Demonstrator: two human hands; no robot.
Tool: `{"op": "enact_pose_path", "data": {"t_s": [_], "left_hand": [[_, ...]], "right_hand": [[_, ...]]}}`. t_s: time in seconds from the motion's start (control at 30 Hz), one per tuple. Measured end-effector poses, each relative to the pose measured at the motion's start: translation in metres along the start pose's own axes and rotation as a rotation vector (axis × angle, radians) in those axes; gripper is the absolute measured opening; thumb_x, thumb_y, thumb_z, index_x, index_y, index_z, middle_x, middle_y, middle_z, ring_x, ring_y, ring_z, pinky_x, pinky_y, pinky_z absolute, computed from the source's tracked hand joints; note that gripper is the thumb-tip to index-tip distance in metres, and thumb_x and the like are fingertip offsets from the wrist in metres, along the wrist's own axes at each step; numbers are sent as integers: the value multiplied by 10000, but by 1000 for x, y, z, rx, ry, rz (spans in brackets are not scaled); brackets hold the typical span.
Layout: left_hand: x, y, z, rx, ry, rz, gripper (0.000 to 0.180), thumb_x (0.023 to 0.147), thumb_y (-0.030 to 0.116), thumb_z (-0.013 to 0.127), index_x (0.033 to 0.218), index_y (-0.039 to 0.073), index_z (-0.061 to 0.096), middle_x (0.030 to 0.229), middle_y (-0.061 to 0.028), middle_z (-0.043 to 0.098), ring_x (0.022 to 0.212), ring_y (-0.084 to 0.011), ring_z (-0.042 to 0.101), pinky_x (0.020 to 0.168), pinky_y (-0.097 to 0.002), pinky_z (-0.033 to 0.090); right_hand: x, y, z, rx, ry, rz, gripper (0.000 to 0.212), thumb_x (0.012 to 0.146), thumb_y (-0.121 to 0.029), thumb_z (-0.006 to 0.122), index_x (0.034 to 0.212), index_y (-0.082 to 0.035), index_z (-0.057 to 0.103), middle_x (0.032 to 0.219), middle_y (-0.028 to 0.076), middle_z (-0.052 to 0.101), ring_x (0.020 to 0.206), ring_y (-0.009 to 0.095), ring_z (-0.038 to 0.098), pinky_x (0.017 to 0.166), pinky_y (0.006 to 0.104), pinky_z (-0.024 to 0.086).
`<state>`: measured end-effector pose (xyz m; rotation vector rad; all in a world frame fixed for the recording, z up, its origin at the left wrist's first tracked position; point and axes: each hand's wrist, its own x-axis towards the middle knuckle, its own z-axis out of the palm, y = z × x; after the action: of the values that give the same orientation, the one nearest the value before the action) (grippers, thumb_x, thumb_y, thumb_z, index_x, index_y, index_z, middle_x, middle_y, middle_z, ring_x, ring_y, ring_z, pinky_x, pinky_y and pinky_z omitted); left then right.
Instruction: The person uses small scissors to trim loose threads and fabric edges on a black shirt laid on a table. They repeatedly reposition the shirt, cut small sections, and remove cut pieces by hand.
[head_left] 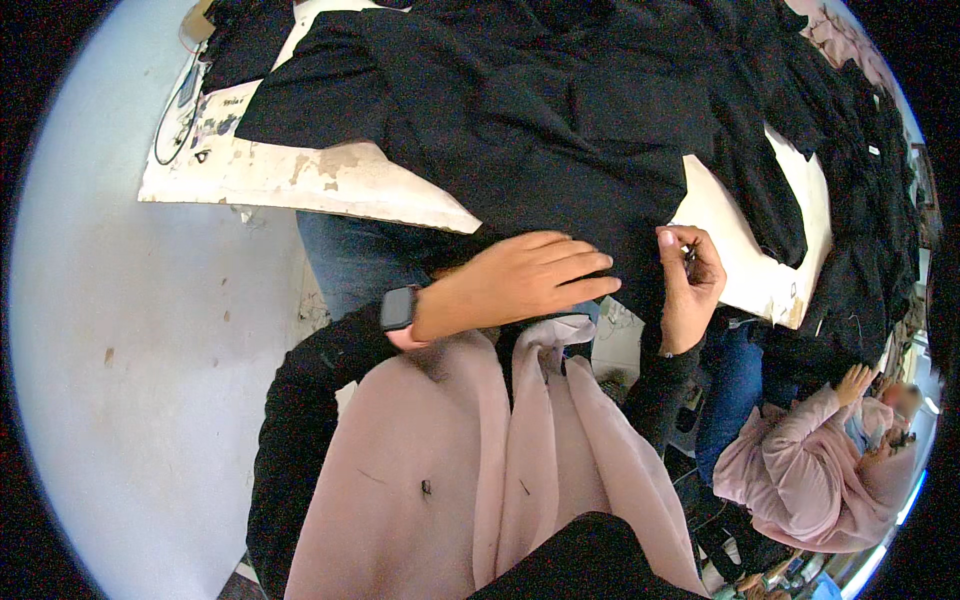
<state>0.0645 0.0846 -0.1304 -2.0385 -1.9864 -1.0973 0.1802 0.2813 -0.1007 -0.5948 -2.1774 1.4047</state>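
A large piece of black fabric (540, 130) is spread in loose folds over the table, its near edge hanging toward my lap. My left hand (525, 275), with a dark watch (398, 308) on the wrist, lies palm down at this near edge, fingers stretched out and holding nothing. To its right, my right hand (690, 290) is beside the fabric's right edge, thumb and fingers curled together. Something small and dark shows between those fingers, too small to name.
The worn, pale table (330, 172) shows around the fabric. More black cloth (850, 220) lies heaped at the right. A dark cable (172, 150) loops at the far left. At the lower right sits another person (800, 475) in pink, one hand on black cloth.
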Motion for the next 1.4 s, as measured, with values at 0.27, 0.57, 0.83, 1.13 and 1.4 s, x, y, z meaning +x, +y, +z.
{"op": "enact_pose_path", "data": {"t_s": [0.27, 0.57, 0.83, 1.13, 1.4], "left_hand": [[16, -18, -29, -1176, 519, -868, 452, 922, 58, 701, 1323, 30, 495, 1024, -97, 699, 941, -92, 653, 838, -210, 508], [15, -17, -37, -1273, 567, -837, 490, 951, 42, 654, 1392, 38, 442, 1033, -78, 689, 971, -82, 626, 876, -211, 491], [22, -26, -42, -1276, 525, -768, 484, 923, 18, 671, 1368, 17, 481, 1076, -66, 669, 988, -92, 613, 881, -223, 480], [37, -37, -28, -794, 632, -590, 401, 853, 99, 778, 1122, 32, 487, 1054, -23, 502, 1017, -102, 481, 908, -233, 400], [38, -25, -32, -1308, 687, -907, 386, 881, 77, 728, 1190, 6, 508, 1102, -70, 607, 1027, -130, 590, 913, -252, 470]], "right_hand": [[-2, -27, -7, 43, 142, 10, 90, 935, -97, 695, 992, -27, 691, 817, -28, 615, 743, 46, 517, 684, 206, 410], [9, -48, 13, -7, 29, -48, 171, 868, -94, 763, 1007, -36, 682, 845, -10, 616, 728, 57, 531, 653, 217, 429], [14, -35, 36, -336, 5, -292, 227, 759, -172, 820, 896, -50, 687, 815, 94, 662, 692, 217, 653, 632, 320, 500], [5, -50, 39, -8, -81, -299, 124, 783, -40, 739, 896, -26, 691, 765, 91, 628, 648, 159, 563, 609, 283, 438], [4, -49, 36, -422, 159, -468, 246, 774, -112, 801, 988, -56, 692, 872, 56, 698, 611, 213, 607, 578, 334, 394]]}}
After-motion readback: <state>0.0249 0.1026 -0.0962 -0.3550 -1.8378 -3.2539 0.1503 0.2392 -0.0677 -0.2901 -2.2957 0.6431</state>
